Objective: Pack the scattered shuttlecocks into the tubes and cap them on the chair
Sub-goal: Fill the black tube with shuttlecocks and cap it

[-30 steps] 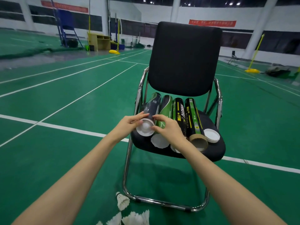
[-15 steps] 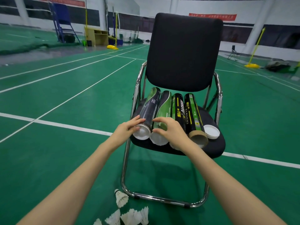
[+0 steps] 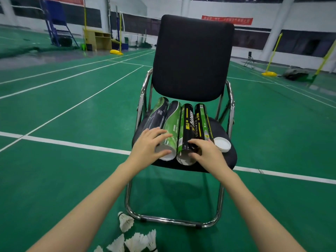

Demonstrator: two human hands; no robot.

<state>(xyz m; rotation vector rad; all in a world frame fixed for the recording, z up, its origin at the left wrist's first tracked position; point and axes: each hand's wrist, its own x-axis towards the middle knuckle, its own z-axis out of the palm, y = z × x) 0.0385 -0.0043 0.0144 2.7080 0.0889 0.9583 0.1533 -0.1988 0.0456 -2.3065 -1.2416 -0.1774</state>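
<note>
Four tubes (image 3: 185,124) lying side by side on the seat of the chair (image 3: 192,57), near ends facing forward. Left hand (image 3: 148,145) resting over the near ends of the two leftmost tubes, fingers spread and nearly straight, thumb lying across a white cap (image 3: 166,155); pressing rather than gripping. Right hand (image 3: 207,151) curling fingers round the near end of the black tube (image 3: 187,128), apparently grasping it. Loose white lid (image 3: 222,144) sitting on the seat just beside the rightmost tube. Shuttlecocks (image 3: 134,240) lying scattered on the floor below the chair, not yet packed. Judging the step as settling the tubes: steadying the row with the flat hand, preventing rolling off the seat edge, keeping capped ends aligned, and leaving the uncapped tube and lid reachable for filling.
</note>
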